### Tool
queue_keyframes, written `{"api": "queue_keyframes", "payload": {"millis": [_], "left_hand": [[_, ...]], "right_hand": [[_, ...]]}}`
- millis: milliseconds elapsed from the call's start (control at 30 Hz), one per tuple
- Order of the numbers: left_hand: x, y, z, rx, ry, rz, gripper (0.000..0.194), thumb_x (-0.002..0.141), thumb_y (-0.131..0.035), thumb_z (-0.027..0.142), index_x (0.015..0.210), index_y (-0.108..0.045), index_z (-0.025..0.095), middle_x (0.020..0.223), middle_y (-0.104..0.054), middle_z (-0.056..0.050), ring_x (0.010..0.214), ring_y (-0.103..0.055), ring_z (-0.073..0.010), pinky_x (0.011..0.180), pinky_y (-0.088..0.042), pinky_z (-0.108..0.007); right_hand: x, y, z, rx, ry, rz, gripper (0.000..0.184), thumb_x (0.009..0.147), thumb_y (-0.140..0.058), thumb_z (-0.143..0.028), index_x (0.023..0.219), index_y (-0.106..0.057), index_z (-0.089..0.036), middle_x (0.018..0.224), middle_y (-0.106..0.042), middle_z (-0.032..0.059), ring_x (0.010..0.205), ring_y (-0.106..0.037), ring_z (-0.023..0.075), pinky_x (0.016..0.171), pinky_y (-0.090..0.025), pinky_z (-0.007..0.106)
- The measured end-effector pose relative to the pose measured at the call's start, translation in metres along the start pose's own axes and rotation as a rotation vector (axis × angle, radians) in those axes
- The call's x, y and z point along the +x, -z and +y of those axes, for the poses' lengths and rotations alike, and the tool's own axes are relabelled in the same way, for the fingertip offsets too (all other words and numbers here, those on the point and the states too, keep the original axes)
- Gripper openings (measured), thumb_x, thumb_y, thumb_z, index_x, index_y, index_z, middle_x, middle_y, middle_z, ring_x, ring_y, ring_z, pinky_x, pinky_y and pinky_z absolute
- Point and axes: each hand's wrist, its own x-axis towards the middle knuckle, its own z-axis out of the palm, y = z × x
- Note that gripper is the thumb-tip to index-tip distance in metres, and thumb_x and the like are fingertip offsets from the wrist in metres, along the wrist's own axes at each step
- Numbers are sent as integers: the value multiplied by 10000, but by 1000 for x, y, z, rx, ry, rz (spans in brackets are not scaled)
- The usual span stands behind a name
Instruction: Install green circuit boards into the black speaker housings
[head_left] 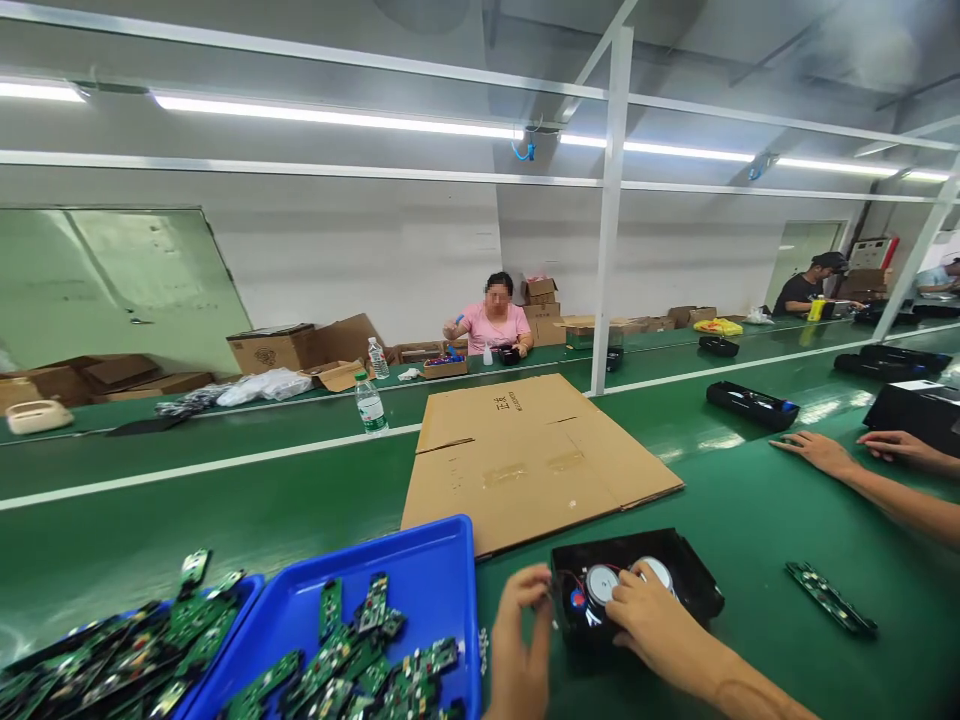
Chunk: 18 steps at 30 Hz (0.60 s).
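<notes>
A black plastic speaker housing (694, 590) lies open on the green bench in front of me. Inside it are two round silver-backed speakers (602, 584), thin red wires and a small red-and-blue round part (577, 599). My right hand (660, 625) reaches into the housing, its fingers curled against the speakers and the inner wall. At the housing's left edge, my left hand (523, 635) pinches thumb and fingertips together; whatever is between them is too small to make out. A loose green circuit board (831, 598) lies to the right of the housing.
Blue trays (463, 600) of green circuit boards stand at left. Flattened cardboard (540, 460) lies beyond the housing, near a water bottle (370, 403). At right, a co-worker's hands (821, 455) rest near more black housings (752, 404). A white post (611, 220) rises mid-bench; another person sits opposite.
</notes>
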Motion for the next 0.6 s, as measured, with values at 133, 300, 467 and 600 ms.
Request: {"api": "queue_keyframes", "payload": {"millis": [133, 300, 467, 600], "left_hand": [[29, 19, 54, 1, 82, 134, 463, 580, -798, 586, 707, -596, 190, 683, -620, -10, 735, -582, -187, 690, -434, -275], [40, 21, 67, -134, 323, -9, 538, 511, -850, 540, 709, -496, 186, 702, -681, -32, 676, -662, -213, 610, -481, -289], [31, 18, 51, -277, 470, -49, 574, 465, -879, 511, 751, -505, 183, 644, -655, 9, 614, -633, -152, 575, -495, -246], [31, 19, 47, -355, 555, -42, 541, 483, -886, 470, 753, -532, 161, 636, -625, 20, 527, -548, -83, 480, -431, -178]], "right_hand": [[-3, 29, -18, 188, -126, 14, 253, 717, -802, -238, 908, -643, -193, 957, -666, 43, 880, -603, 228, 790, -497, 380], [23, 28, -39, 319, 75, 231, 494, 760, -692, -39, 1164, -598, -308, 1353, -516, 9, 1271, -438, 241, 1059, -395, 441], [34, 9, -49, 386, 188, 164, 279, 860, -532, -51, 956, -671, -274, 1316, -566, -36, 1315, -418, 205, 1136, -295, 482], [29, 2, -57, 464, 248, 257, 373, 831, -538, -67, 1152, -550, -257, 1238, -604, 20, 1210, -513, 191, 1110, -327, 494]]}}
